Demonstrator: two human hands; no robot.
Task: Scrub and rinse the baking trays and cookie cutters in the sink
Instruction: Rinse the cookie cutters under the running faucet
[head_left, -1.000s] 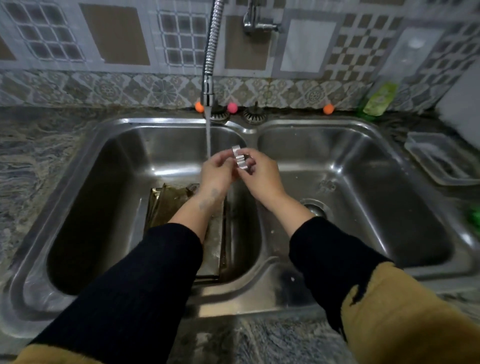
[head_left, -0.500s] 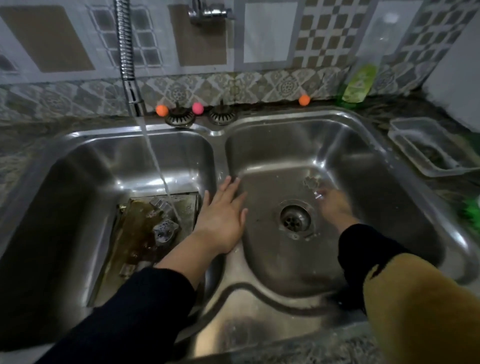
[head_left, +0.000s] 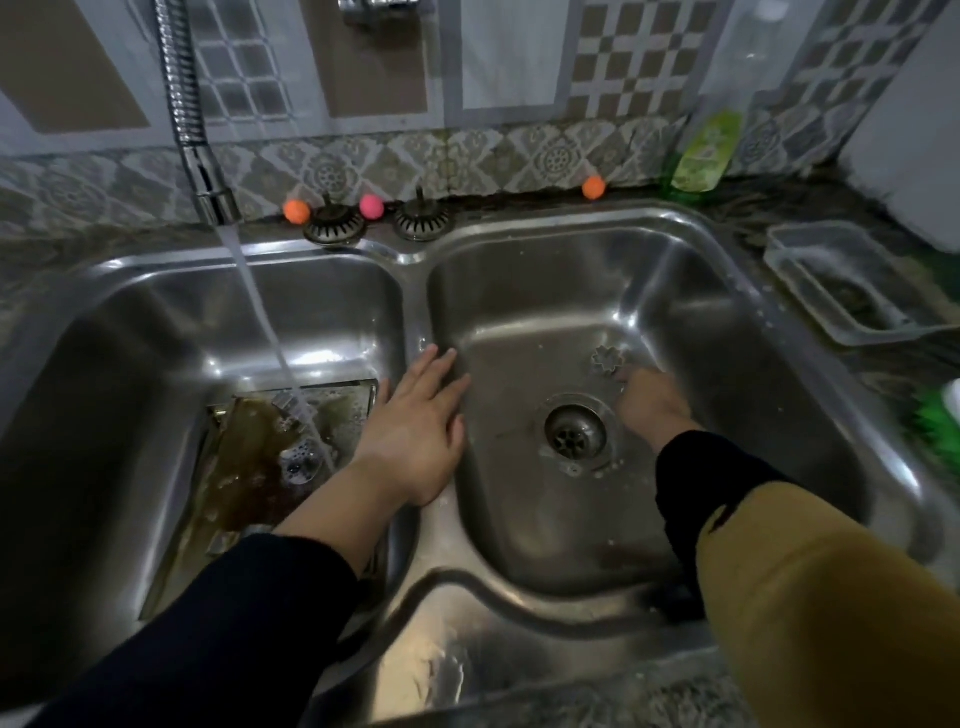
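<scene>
This is a home kitchen, seen at the washing-up spot. A stainless steel double-bowl sink (head_left: 415, 582) is set into a dark, marbled stone bench (head_left: 810, 208), and a flexible metal tap hose (head_left: 182, 104) runs water into the left bowl. Patterned ceramic tiles (head_left: 467, 161) cover the wall behind. A green bottle of dish soap (head_left: 706, 150) stands at the back edge, two loose drain strainers (head_left: 332, 226) rest on the rim, and a clear plastic tub (head_left: 841, 280) sits on the bench to the right.
</scene>
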